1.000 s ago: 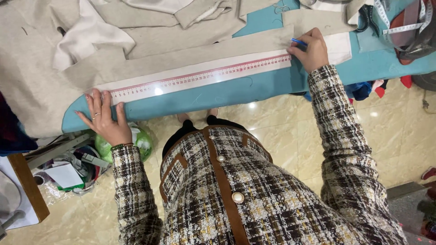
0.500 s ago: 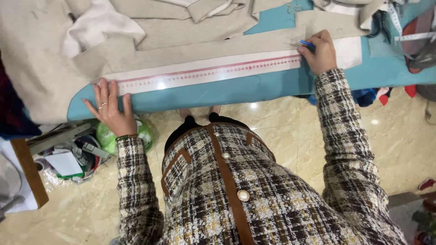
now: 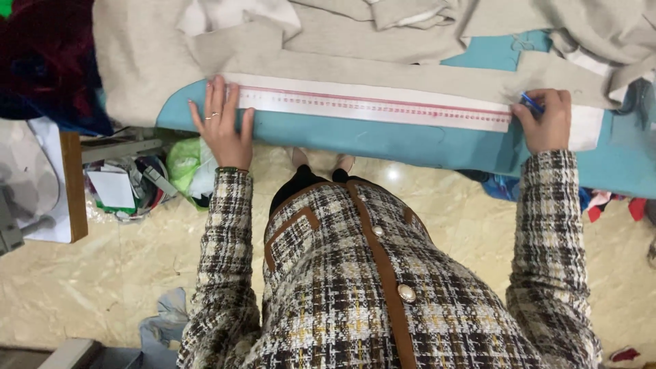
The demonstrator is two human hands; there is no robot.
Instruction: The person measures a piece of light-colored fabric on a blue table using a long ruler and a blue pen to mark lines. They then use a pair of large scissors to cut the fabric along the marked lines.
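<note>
On the teal padded table (image 3: 410, 140), a long clear plastic ruler with red markings (image 3: 372, 107) lies flat along a strip of beige fabric (image 3: 410, 74), running left to right near the table's front edge. Left hand (image 3: 222, 126): flat, fingers spread, palm down on the ruler's left end, pressing it onto the table; ring visible on one finger. Right hand (image 3: 547, 121): curled at the ruler's right end, fingers pinching a small blue marking tool (image 3: 531, 102), tip touching the fabric just beside the ruler's end. More beige fabric is bunched across the back of the table, with a white piece (image 3: 232, 14) on top at the left. Below the table: glossy cream tiled floor (image 3: 102, 273). At left, a heap of clutter with a green bag (image 3: 181, 160), next to a wooden-edged white board (image 3: 58, 181). Person wears a checked tweed jacket with brown trim (image 3: 369, 287).
</note>
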